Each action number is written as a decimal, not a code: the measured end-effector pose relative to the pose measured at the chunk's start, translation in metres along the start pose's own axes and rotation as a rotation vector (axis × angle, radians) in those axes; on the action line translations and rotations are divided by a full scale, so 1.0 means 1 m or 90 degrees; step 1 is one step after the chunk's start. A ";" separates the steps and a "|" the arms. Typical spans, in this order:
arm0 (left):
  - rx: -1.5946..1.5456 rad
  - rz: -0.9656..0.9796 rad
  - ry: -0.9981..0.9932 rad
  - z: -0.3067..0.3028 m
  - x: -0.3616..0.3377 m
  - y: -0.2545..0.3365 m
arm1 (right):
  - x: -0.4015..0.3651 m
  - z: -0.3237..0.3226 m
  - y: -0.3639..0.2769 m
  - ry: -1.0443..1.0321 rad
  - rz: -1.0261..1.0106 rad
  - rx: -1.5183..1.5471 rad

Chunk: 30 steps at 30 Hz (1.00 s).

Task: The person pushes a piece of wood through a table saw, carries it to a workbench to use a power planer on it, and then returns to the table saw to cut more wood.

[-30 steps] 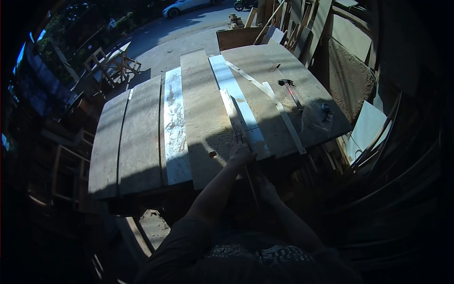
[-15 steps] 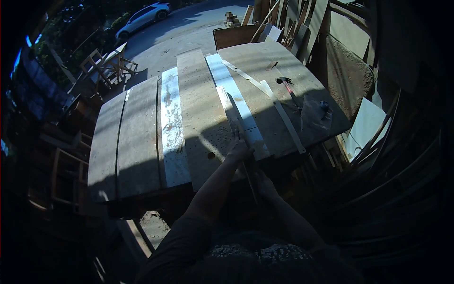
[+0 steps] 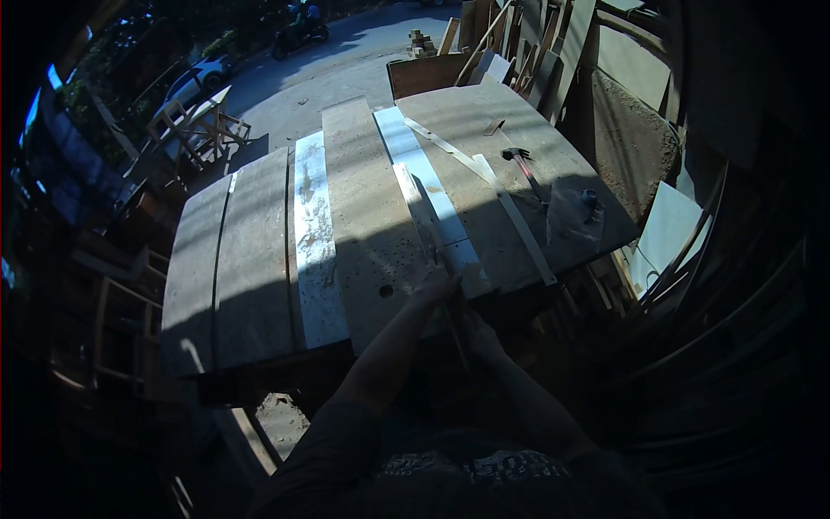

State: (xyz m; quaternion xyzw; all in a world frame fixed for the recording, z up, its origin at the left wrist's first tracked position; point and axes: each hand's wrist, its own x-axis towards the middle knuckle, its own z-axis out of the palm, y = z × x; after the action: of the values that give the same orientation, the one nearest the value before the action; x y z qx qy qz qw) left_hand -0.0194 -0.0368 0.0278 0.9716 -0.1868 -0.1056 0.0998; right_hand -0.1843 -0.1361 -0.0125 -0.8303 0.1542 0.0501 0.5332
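Note:
A long narrow wooden strip (image 3: 407,186) slants from the middle of the worktable (image 3: 251,251) over its near edge towards my body. My left hand (image 3: 435,284) is closed around the strip near the table's front edge. Lower down, my right hand (image 3: 481,337) grips its near part, in deep shadow with the fingers hardly visible. Just right of the strip, a white band (image 3: 421,169) runs along the tabletop. Two thin pale strips, a far one (image 3: 443,144) and a nearer one (image 3: 516,221), lie crossed at their ends farther right.
A claw hammer (image 3: 522,164) lies on the right side of the table, beside a clear plastic bag (image 3: 572,218). Boards (image 3: 562,69) lean at the right. Wooden frames (image 3: 194,130) stand at the left. A motorcycle (image 3: 300,35) is on the road beyond.
My left hand has come slightly nearer along the strip, its fingers drawn in. The view has tilted a little. On the road the car has moved left and a motorcycle has appeared.

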 end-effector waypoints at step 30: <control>0.054 0.013 0.027 0.039 0.010 0.002 | 0.030 0.002 -0.005 -0.029 0.017 0.001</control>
State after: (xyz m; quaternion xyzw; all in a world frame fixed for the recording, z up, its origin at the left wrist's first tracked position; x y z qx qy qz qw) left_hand -0.0207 -0.0487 -0.0102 0.9750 -0.1992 -0.0760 0.0632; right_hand -0.1539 -0.1382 -0.0161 -0.8262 0.1532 0.0762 0.5368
